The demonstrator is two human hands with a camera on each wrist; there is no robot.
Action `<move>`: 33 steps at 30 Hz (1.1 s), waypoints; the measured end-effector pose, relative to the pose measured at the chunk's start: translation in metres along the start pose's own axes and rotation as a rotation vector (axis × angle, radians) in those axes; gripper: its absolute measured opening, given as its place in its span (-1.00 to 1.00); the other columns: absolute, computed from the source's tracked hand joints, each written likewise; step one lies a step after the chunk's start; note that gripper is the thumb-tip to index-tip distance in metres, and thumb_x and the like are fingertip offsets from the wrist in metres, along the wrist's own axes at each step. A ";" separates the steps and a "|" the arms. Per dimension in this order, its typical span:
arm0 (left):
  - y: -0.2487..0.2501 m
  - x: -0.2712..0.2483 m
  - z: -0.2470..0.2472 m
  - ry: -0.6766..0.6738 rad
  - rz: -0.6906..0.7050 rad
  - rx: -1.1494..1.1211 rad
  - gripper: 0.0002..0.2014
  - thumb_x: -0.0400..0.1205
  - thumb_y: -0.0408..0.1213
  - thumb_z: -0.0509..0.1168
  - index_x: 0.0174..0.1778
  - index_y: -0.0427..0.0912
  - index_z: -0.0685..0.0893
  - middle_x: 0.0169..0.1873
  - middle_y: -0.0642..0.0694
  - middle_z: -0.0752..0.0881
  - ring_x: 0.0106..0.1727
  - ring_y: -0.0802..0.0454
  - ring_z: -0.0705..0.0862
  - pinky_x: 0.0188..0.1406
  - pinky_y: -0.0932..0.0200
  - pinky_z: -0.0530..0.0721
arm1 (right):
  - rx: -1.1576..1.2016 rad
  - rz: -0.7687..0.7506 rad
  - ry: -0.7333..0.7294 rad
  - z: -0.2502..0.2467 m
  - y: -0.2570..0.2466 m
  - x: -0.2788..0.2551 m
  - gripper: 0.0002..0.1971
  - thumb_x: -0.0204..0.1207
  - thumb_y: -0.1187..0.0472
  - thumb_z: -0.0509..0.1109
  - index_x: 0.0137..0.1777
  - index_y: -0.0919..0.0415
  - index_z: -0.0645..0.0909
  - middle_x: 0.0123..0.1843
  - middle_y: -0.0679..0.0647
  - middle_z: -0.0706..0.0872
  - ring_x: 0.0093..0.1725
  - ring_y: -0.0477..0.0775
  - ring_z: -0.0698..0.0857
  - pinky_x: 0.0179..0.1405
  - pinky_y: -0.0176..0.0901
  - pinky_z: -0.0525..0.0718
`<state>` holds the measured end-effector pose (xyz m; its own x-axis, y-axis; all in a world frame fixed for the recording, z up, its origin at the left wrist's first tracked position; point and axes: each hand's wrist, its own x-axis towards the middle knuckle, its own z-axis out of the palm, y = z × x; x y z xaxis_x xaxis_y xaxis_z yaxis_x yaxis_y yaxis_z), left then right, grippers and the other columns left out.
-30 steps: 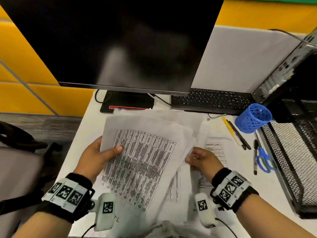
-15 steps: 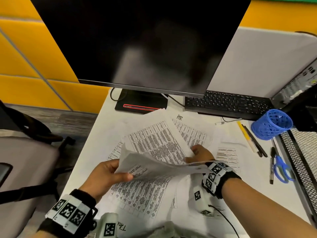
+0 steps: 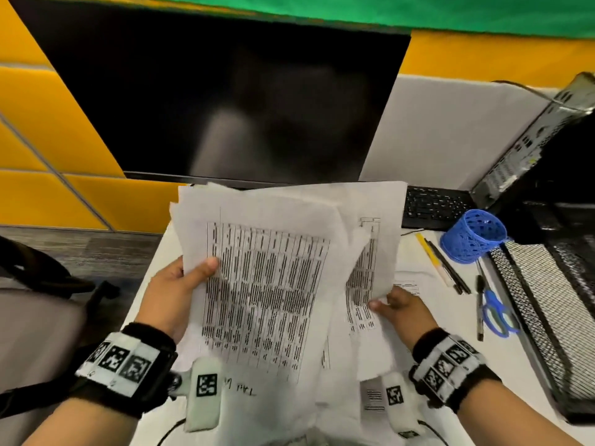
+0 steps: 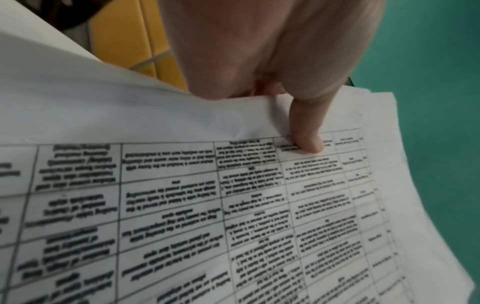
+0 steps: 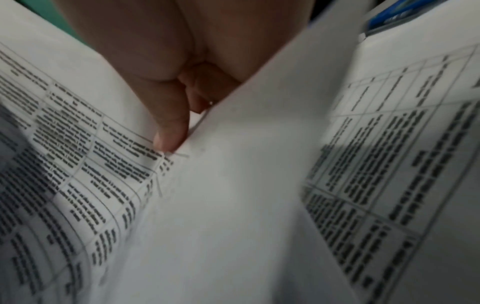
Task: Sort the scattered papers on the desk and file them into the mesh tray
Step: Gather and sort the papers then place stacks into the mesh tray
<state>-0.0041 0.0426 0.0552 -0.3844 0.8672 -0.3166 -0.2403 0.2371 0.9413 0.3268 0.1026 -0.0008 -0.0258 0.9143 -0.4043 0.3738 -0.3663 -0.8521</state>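
We find a sheaf of papers (image 3: 267, 284) lifted clear of the desk (image 3: 515, 365) and held in front of the monitor (image 3: 225, 101), its upper edge overlapping the monitor's lower bezel. The left hand (image 3: 174, 294) pinches the sheaf's left margin, thumb (image 4: 309, 131) laid flat on the printed table of the top sheet and the fingers behind, out of sight. The right hand (image 3: 402, 312) pinches the lower right edge of a rearward sheet that fans out past the top one; in the right wrist view its thumb (image 5: 170, 131) presses the printed face while curled fingers sit behind the paper. We count several sheets with uneven edges, but cannot tell the exact number. Further sheets lie flat on the desk beneath the raised sheaf, one bearing handwriting near its lower edge. The mesh tray (image 3: 553, 304) stands well to the right of the monitor, at the desk's right edge, and we cannot tell whether it holds paper. Between the sheaf and the tray lie a yellow pen and dark pens (image 3: 441, 262), a black marker (image 3: 479, 307) and blue-handled scissors (image 3: 497, 313); a blue mesh cup (image 3: 473, 235) lies tipped beside the tray's near corner. A black keyboard (image 3: 434, 206) sits below the monitor's right end.
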 end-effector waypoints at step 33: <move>0.043 -0.041 0.119 0.000 0.542 0.079 -0.69 0.74 -0.26 0.08 0.21 0.32 0.32 0.13 0.27 0.62 0.19 0.38 0.63 0.16 0.32 0.63 | 0.297 -0.576 0.220 0.007 -0.114 -0.054 -0.71 0.62 0.43 0.15 0.28 0.18 0.48 0.02 -0.29 0.64 -0.07 -0.63 0.61 -0.11 -0.76 0.50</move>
<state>0.1078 0.0697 0.1222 -0.4343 0.8745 0.2158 0.0598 -0.2111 0.9756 0.2791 0.0937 0.1162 0.0563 0.9799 0.1913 0.0860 0.1862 -0.9787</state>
